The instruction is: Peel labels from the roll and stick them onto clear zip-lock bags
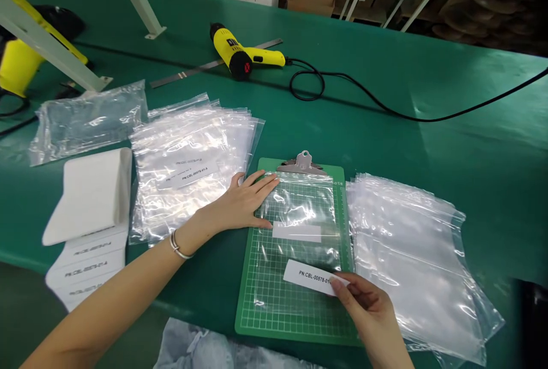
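The right hand (pixel 368 306) is closed in a pinch on the end of a white label (pixel 308 278), and its fingers cover the last characters, so the print reads only "PN:CBL-00578-01" before it disappears. The label hangs over the lower part of a green clipboard (pixel 299 329) near the desk's (pixel 428 78) front edge. The left hand (pixel 244 201) lies open and flat, its fingertips pressing the left side of a clear zip bag (pixel 299 203) held under the clipboard's metal clip (pixel 302 163). A blank white strip (pixel 297 232) shows on the bag, though glare makes it hard to tell whether it lies on or inside the plastic. A bangle (pixel 177 245) circles the left wrist.

More bags are stacked on either side: one pile (pixel 411 255) runs off toward the lower right, and another (pixel 192 169) carries a label with blurred print. Toward the far edge of the desk lies a yellow heat gun (pixel 240 52) beside a steel ruler (pixel 192 67). A pale crumpled thing (pixel 192 349) below the front edge is cut off and hard to make out.
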A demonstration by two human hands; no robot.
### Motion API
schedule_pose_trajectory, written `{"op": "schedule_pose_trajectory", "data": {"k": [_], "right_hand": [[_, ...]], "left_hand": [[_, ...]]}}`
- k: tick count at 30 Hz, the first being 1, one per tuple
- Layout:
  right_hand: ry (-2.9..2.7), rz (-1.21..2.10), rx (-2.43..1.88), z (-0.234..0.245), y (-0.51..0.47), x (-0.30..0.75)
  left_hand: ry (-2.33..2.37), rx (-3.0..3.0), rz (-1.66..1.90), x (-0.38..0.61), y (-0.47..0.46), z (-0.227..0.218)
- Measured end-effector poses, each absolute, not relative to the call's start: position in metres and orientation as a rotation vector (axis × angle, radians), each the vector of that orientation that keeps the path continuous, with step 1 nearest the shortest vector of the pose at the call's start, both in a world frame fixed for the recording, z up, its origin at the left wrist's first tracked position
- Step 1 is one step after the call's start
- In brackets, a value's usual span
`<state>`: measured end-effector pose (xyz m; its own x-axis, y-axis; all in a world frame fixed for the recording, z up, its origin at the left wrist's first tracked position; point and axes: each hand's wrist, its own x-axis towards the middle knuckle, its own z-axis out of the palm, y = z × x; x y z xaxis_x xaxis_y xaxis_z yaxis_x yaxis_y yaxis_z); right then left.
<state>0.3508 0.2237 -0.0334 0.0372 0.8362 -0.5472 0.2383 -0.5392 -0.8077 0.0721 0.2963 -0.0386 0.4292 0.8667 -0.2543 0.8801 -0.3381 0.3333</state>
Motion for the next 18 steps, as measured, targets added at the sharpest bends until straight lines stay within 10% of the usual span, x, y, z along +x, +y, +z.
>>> {"op": "schedule_pose_trajectory", "data": {"k": [18], "right_hand": [[-1.138,1.599,-1.742,-0.039,0.282,0.359]], "left_hand": [[1.449,2.331,-0.144,0.072,0.296,-0.038]]}}
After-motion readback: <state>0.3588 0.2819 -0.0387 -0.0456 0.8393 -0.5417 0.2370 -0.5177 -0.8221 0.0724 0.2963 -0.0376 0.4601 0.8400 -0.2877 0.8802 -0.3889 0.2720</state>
